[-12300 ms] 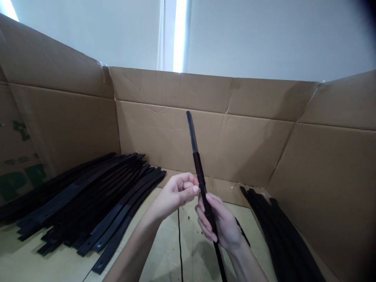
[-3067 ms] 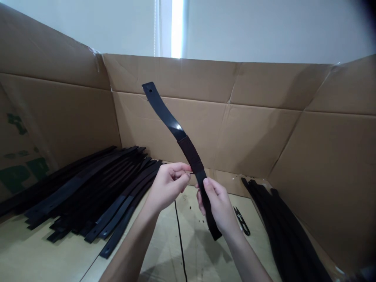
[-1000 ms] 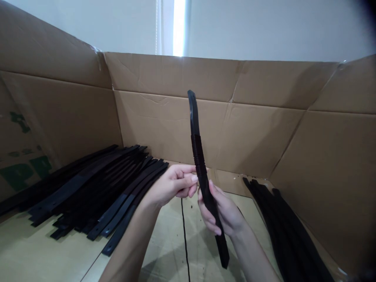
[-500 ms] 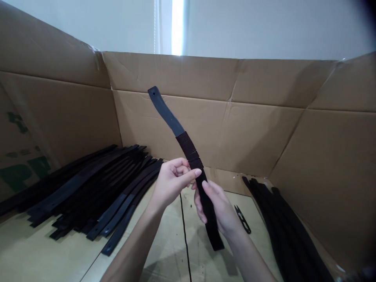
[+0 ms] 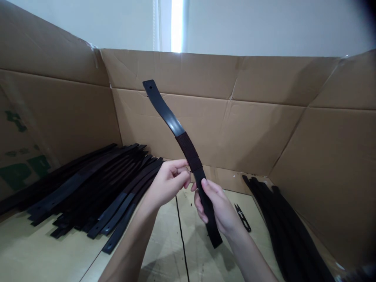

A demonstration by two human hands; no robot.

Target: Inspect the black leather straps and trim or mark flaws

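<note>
Since half a second ago, the long flat black strip (image 5: 167, 113) has tilted slightly further left. Right hand (image 5: 219, 207) is clamped around its lower half. Left hand (image 5: 169, 184) pinches a thin black thread (image 5: 180, 235) beside the dark brown wrapped band (image 5: 189, 152).

Both forearms are showing bare up to the frame's lower edge, with no sleeves in view. The left hand (image 5: 169, 184) and right hand (image 5: 219, 209) are wearing no gloves, rings or watch; fingernails are looking short and unpainted.

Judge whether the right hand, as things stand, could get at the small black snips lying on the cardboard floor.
Probably not at once: the snips lie unobstructed just beside the right hand, but that hand grips the black strip.
</note>
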